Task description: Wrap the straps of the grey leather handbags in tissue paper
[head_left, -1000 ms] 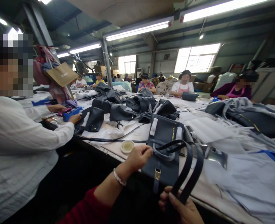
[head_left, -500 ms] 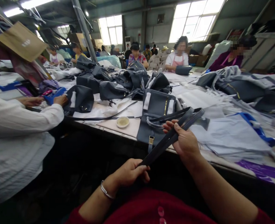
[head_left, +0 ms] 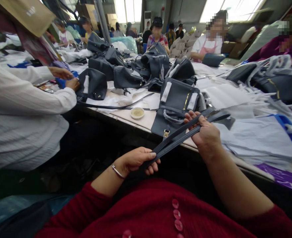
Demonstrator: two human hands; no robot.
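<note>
Two dark straps stretch between my hands in front of the table edge, slightly spread apart in the middle. My left hand is closed around their lower ends, thumb on top. Higher up and to the right, my right hand grips the straps between thumb and fingers, palm turned up, and their looped ends stick out past it. Just behind lies a dark backpack with a gold zip, its flap with a gold buckle hanging toward the table edge.
A small white dish sits left of the backpack. Several dark bags are heaped behind. White sheets and a blue tray lie at right. A co-worker in a white shirt handles a bag at left; other people sit across the table.
The view has tilted down and shifted left. The straps, nearly together before, now stand apart between my hands. The co-worker's hands at left have shifted.
</note>
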